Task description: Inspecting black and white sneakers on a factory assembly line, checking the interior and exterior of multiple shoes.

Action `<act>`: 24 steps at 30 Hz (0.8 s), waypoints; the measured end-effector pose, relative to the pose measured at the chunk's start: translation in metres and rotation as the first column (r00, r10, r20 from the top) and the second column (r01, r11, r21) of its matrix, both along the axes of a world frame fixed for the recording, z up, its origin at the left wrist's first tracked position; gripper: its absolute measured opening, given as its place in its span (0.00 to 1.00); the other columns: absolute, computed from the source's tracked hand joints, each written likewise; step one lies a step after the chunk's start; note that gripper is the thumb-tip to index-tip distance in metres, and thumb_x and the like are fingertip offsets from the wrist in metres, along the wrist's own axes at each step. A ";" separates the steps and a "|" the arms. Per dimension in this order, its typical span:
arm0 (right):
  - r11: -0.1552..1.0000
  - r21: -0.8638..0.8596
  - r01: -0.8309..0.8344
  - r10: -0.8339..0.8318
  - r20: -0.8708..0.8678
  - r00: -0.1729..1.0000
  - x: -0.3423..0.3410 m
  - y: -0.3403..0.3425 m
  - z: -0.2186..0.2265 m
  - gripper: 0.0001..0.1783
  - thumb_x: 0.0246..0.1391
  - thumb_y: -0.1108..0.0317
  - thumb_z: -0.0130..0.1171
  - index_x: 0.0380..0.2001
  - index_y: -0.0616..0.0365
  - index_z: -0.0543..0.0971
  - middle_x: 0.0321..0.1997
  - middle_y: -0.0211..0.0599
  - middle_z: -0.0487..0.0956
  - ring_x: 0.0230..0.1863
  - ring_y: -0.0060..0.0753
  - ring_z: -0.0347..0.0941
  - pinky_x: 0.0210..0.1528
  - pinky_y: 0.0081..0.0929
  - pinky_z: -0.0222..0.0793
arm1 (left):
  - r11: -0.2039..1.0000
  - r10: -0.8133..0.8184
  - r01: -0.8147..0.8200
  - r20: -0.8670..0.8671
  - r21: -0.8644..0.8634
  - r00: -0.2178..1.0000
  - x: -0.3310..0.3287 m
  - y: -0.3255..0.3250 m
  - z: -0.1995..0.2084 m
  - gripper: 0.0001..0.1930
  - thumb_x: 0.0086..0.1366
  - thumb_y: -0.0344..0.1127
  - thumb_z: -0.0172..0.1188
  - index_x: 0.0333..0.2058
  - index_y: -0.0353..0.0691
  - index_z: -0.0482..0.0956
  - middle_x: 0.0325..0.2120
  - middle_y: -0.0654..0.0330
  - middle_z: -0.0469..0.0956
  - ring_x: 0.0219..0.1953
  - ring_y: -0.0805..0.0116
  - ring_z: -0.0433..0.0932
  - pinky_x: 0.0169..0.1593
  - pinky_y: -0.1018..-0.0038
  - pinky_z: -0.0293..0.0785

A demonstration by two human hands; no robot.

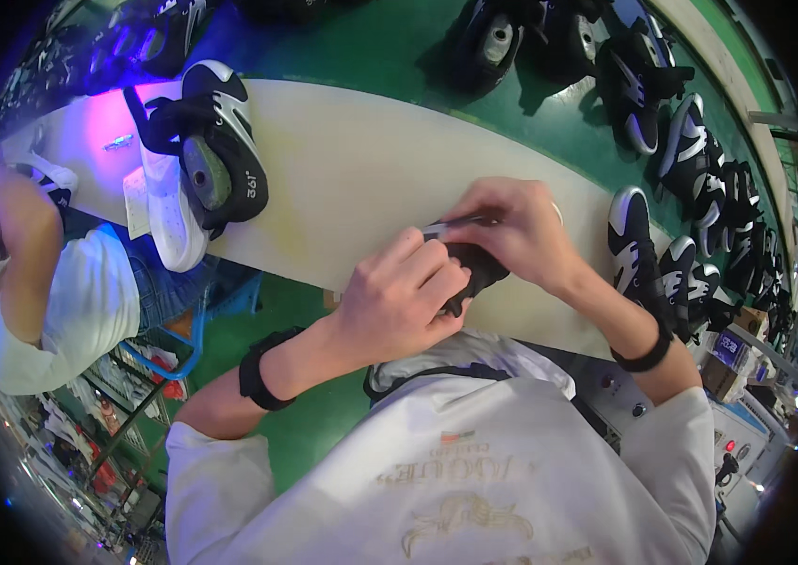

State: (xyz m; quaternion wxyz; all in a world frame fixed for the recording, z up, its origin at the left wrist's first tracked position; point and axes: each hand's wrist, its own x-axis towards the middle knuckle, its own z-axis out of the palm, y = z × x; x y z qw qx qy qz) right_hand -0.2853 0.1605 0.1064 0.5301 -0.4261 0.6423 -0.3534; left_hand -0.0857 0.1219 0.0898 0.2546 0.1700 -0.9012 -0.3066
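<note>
Close in front of my body, over the near edge of the pale table, both hands are closed on a black shoe upper (479,268) with a light grey strip near its top. My left hand (404,292) wraps its curled fingers around the left side. My right hand (520,231) pinches the upper's top edge between thumb and fingers. Much of the upper is hidden behind my hands. To the left on the table stands a black and white shoe upper on a last (220,155), leaning against a white sole (171,202).
The pale table (324,160) curves across in front of me. More black and white shoes (633,240) stand at its right end. Beyond it, a green conveyor (371,56) carries several shoes on lasts. At the left is another person (69,301), beside a blue-framed rack (194,353).
</note>
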 end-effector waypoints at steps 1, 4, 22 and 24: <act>0.999 -0.046 -0.009 0.009 -0.004 1.000 0.004 -0.005 -0.013 0.06 0.46 0.76 0.68 0.30 0.64 0.82 0.27 0.36 0.82 0.29 0.23 0.77 0.33 0.24 0.73 | 1.000 0.001 -0.001 0.002 0.001 1.000 -0.002 -0.003 -0.001 0.17 0.41 0.30 0.72 0.32 0.41 0.77 0.32 0.60 0.74 0.30 0.58 0.73 0.30 0.65 0.72; 0.995 -0.034 -0.098 0.098 0.016 0.995 0.003 -0.020 -0.025 0.05 0.47 0.77 0.67 0.28 0.65 0.80 0.28 0.35 0.82 0.30 0.22 0.77 0.35 0.24 0.73 | 1.000 0.008 -0.008 -0.060 0.010 0.998 -0.007 -0.008 -0.001 0.16 0.42 0.30 0.71 0.31 0.41 0.76 0.29 0.60 0.71 0.29 0.58 0.72 0.29 0.65 0.71; 0.892 -0.437 -0.111 -0.217 -0.632 0.744 -0.134 0.022 0.096 0.03 0.54 0.80 0.61 0.34 0.66 0.79 0.30 0.41 0.77 0.30 0.35 0.74 0.34 0.27 0.70 | 0.787 0.559 -0.474 -0.133 0.395 0.818 -0.090 -0.162 0.000 0.27 0.56 0.28 0.66 0.56 0.36 0.71 0.47 0.47 0.75 0.47 0.56 0.77 0.50 0.67 0.74; 0.908 -0.419 -0.006 -0.274 -0.603 0.749 -0.141 0.050 0.114 0.04 0.51 0.83 0.61 0.32 0.67 0.79 0.30 0.39 0.77 0.30 0.33 0.74 0.35 0.26 0.69 | 0.780 0.626 -0.617 -0.137 0.103 0.768 -0.108 -0.250 -0.005 0.28 0.58 0.30 0.65 0.57 0.35 0.69 0.48 0.45 0.76 0.49 0.51 0.77 0.52 0.64 0.75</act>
